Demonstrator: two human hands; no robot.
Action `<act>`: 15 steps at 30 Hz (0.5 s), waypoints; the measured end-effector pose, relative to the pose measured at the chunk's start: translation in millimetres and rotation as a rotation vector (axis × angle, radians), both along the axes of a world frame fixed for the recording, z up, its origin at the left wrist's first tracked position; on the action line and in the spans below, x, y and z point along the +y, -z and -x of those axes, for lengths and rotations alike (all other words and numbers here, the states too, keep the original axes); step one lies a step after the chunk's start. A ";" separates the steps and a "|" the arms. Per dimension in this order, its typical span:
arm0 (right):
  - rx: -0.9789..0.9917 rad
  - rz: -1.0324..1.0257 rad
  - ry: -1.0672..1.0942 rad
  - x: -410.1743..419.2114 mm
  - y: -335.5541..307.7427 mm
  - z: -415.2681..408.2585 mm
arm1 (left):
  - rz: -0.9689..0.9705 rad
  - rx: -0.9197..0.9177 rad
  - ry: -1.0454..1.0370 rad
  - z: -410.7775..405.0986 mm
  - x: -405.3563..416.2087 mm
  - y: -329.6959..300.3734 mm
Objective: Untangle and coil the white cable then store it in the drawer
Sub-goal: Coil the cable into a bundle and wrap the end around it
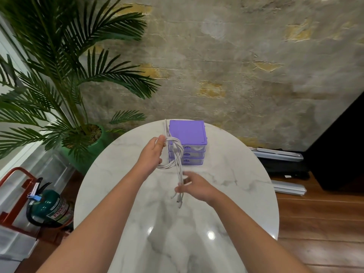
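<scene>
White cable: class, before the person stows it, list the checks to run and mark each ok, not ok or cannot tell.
1. Left hand holds the cable loops: ok.
2. Right hand pinches the hanging strands: ok.
3. Cable untangled: not ok, strands cross in a knot.
4. Cable coiled: not ok, ends dangle loose.
5. Drawer unit drawers open: not ok, all look shut.
6. Room in a drawer: cannot tell.
</scene>
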State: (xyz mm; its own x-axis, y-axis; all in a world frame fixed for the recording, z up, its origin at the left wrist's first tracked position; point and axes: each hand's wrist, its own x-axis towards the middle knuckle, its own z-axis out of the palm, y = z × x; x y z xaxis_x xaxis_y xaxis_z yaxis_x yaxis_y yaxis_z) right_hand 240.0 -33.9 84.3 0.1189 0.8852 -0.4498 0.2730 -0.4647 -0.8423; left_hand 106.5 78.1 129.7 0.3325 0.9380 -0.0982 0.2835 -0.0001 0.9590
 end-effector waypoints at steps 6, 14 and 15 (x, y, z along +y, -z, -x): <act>0.613 -0.081 0.227 15.9 -24.0 9.9 | 0.004 -0.082 0.023 -13.4 -12.2 -4.1; 0.076 -0.162 0.301 11.0 -28.0 21.5 | -0.047 0.030 0.003 -10.9 -9.0 -3.4; 0.008 -0.254 0.333 10.1 -29.8 22.0 | -0.049 0.027 -0.008 -10.1 -6.7 -3.7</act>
